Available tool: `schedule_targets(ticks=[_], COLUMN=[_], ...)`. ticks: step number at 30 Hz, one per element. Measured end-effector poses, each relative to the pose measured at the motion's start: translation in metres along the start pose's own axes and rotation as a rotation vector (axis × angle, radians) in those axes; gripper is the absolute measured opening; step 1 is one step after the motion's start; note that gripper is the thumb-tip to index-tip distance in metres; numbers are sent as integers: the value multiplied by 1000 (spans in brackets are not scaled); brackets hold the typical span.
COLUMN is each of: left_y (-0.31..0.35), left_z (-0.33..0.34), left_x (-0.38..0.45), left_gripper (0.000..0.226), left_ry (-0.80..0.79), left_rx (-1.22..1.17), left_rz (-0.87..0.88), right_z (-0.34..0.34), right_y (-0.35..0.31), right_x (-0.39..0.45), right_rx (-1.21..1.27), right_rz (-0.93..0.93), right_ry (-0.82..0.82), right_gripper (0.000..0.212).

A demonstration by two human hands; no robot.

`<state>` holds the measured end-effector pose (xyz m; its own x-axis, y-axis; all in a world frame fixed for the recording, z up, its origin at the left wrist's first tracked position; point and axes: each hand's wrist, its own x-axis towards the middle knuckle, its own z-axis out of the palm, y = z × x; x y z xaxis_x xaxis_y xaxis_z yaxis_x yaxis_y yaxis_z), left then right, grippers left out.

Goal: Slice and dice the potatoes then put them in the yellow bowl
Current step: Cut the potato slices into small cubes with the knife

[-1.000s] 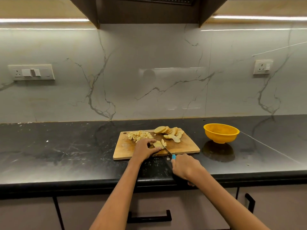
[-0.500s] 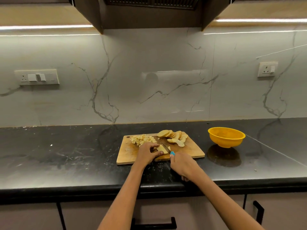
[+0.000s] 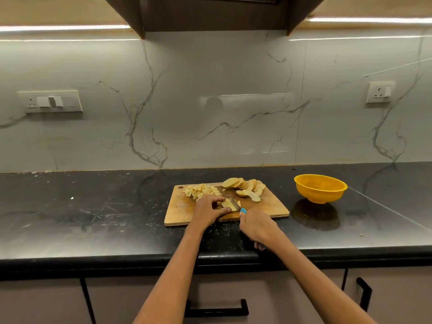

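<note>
A wooden cutting board (image 3: pixel 182 213) lies on the black counter. Diced potato (image 3: pixel 199 191) is heaped at its back left and a row of round slices (image 3: pixel 245 187) at its back right. My left hand (image 3: pixel 209 210) pinches a stack of potato slices (image 3: pixel 228 203) near the board's front. My right hand (image 3: pixel 256 226) grips a knife (image 3: pixel 236 205) with a blue handle, and the blade rests across that stack. The yellow bowl (image 3: pixel 320 188) stands empty on the counter, right of the board.
The black counter (image 3: pixel 93 216) runs wide to the left and right of the board. A marble backsplash with wall sockets (image 3: pixel 50 101) rises behind it. Cabinet handles (image 3: pixel 216 311) sit below the counter's front edge.
The blade has drawn back toward me through the held slices. My left hand stays on the stack. The view has tilted slightly.
</note>
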<state>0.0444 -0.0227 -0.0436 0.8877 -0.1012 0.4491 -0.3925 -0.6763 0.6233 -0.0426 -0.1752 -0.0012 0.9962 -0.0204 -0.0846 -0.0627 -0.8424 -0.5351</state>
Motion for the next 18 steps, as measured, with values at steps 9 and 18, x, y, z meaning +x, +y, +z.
schedule_targets(ticks=[9,18], left_y=[3,2], left_z=[-2,-1], left_x=[-1,-1], left_gripper=[44,45], left_ry=[-9,10], left_rx=[9,-1], left_rz=[17,-2], right_z=[-13,-5], right_y=[-22,-1], right_x=[11,-10], right_rx=[31,-323], right_rz=[34,-121], right_ry=[-166,-59], right_gripper=[34,36])
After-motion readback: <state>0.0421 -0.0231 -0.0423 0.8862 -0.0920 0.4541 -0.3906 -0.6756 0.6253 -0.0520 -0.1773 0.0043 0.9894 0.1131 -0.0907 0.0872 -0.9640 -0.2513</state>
